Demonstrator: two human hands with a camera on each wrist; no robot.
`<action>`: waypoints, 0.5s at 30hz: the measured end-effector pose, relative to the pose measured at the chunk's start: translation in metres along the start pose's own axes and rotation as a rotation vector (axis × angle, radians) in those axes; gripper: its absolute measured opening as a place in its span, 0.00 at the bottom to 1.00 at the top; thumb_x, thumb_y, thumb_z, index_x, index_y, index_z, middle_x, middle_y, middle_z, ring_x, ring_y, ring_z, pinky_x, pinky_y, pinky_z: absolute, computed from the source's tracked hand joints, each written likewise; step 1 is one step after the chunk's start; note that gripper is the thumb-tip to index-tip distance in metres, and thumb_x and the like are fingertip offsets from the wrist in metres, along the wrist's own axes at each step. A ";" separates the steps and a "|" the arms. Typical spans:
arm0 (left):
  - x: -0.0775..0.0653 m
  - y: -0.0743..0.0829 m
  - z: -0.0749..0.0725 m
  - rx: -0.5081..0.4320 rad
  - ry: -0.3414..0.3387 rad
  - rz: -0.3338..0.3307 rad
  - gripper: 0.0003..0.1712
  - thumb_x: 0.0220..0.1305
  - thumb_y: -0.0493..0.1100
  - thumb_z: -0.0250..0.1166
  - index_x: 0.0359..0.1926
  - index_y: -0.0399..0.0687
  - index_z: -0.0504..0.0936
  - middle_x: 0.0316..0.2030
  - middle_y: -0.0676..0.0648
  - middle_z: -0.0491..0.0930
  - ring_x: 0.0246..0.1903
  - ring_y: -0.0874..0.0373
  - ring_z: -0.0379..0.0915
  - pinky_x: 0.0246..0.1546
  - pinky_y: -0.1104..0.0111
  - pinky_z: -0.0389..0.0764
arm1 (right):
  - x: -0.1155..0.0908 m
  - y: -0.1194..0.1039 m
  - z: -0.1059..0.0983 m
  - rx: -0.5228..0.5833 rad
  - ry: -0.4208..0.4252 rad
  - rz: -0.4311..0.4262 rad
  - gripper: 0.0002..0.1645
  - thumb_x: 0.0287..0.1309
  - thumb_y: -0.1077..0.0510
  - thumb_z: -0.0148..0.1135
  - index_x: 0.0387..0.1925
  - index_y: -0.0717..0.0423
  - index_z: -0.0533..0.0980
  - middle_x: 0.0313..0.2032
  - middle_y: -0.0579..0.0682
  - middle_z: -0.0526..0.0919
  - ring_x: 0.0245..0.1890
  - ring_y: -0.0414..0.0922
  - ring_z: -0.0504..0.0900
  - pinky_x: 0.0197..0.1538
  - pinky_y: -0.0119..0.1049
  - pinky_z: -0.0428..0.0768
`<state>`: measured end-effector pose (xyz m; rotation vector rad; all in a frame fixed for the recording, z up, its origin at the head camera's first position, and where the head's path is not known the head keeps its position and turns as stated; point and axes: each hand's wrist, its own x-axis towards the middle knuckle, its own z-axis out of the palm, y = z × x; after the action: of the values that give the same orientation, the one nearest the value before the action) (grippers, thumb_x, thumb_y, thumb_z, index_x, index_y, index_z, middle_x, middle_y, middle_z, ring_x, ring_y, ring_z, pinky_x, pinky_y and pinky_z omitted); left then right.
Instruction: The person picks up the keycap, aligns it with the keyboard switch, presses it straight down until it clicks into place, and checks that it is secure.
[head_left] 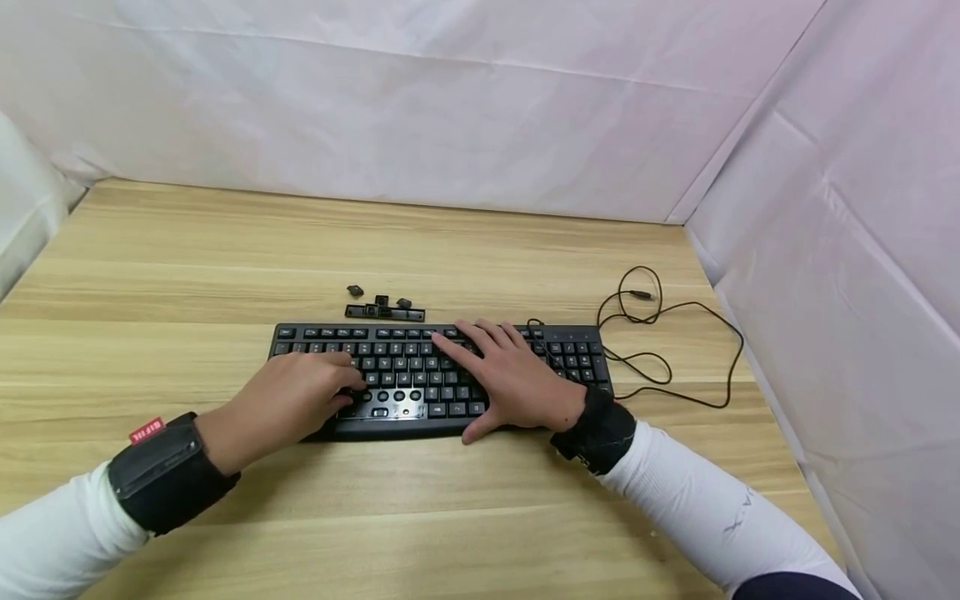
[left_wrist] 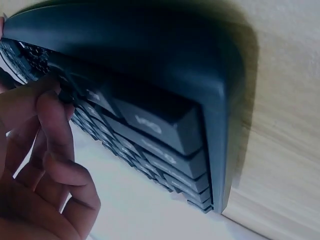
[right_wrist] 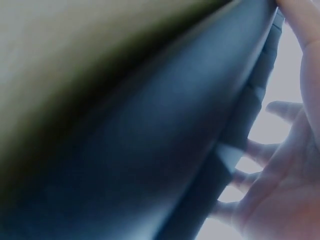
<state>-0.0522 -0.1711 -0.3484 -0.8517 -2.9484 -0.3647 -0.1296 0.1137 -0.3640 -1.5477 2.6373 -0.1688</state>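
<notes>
A black keyboard lies flat on the table, with a bare patch in its lower rows where keycaps are off and round plungers show. My left hand is over the left part, thumb and forefinger pinching a small dark keycap beside that patch. The keycap is mostly hidden by the fingers. Spread across the keys right of the middle, my right hand rests with its fingers straight and its thumb at the front edge. In the right wrist view its fingers reach over the keys.
Behind the keyboard lie an upturned space bar and several loose keycaps. The keyboard's cable lies in loops at the right, its plug near the back. White cloth hangs behind the table.
</notes>
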 end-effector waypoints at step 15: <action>0.001 -0.001 -0.014 -0.060 -0.027 -0.043 0.13 0.43 0.33 0.73 0.34 0.47 0.86 0.33 0.48 0.83 0.34 0.54 0.79 0.30 0.56 0.83 | 0.000 0.002 0.002 0.007 0.009 0.000 0.76 0.26 0.18 0.60 0.74 0.45 0.43 0.70 0.62 0.52 0.66 0.59 0.50 0.63 0.62 0.55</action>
<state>-0.0539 -0.1747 -0.3352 -0.8068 -2.9991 -0.4494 -0.1311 0.1142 -0.3658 -1.5485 2.6403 -0.1852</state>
